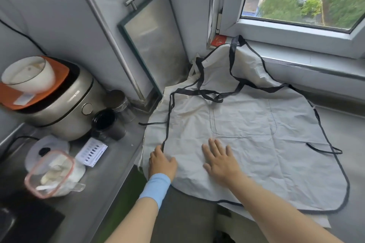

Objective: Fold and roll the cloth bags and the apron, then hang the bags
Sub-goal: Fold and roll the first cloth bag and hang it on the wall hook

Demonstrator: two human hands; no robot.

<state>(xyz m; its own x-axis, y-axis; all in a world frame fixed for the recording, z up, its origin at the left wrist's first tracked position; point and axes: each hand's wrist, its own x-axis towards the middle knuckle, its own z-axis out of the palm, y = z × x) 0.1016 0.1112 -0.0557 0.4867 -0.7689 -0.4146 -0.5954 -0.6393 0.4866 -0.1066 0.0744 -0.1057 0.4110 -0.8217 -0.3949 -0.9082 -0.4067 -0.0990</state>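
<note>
Since the apron (246, 124) lay spread over the worktop (118, 163) into its far window corner, right grip (221, 160) flat and wide on it, left grip (162, 162) at the side trim (pinch unclear), the best move was smoothing outward, tucking the straps (209, 92) in, then folding square.

Both forearms reach forward onto the apron (256, 124). The right hand (221, 161) lies flat on its lower middle, fingers straight and spread. The left hand (162, 163), a blue band (155, 189) round its wrist, rests at its left edge, fingers bent; whether they pinch is unclear.
</note>
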